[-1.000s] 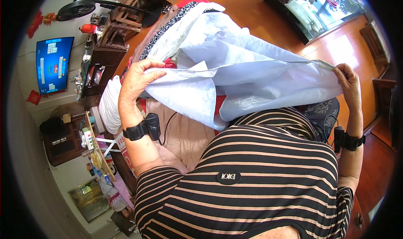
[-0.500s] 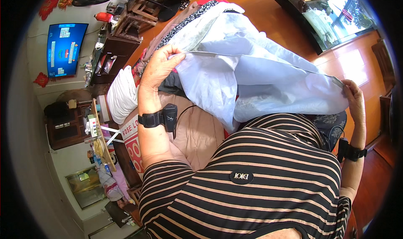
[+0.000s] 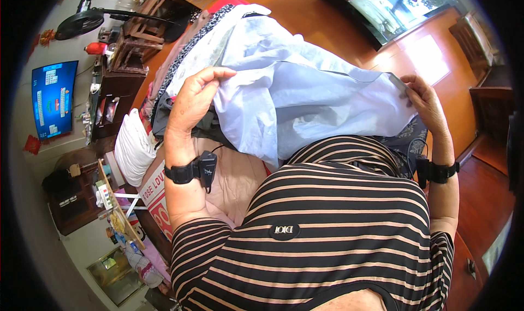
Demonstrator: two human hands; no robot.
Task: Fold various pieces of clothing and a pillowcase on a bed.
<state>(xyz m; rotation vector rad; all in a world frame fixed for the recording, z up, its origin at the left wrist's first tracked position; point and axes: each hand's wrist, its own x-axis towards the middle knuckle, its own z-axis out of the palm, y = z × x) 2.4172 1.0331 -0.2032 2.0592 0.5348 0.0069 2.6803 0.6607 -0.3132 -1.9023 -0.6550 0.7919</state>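
Note:
A light blue cloth (image 3: pixel 305 93) with a seamed edge is spread across my lap, its far part running up over a pile of fabrics. My left hand (image 3: pixel 192 99) has its fingers closed at the cloth's left upper edge. At the right corner, my right hand (image 3: pixel 428 102) pinches the edge between thumb and fingers. The cloth sags in loose folds between both hands. Under its far left side lie a black-and-white patterned cloth (image 3: pixel 188 49) and a dark grey cloth (image 3: pixel 164 113). Whether the blue cloth is a garment or a sheet I cannot tell.
On the left lie a white pillow-like bundle (image 3: pixel 134 147) and a pinkish quilted cover (image 3: pixel 234 174). Beyond are a lit screen (image 3: pixel 54 98), a black fan (image 3: pixel 81 24) and wooden stools (image 3: pixel 144 24). A dark-framed glass table (image 3: pixel 382 16) stands far right on the wooden floor (image 3: pixel 295 11).
The view has swung, so the surroundings sit further left and lower. My hands have come closer together, and the cloth between them hangs slacker and lies lower over my lap.

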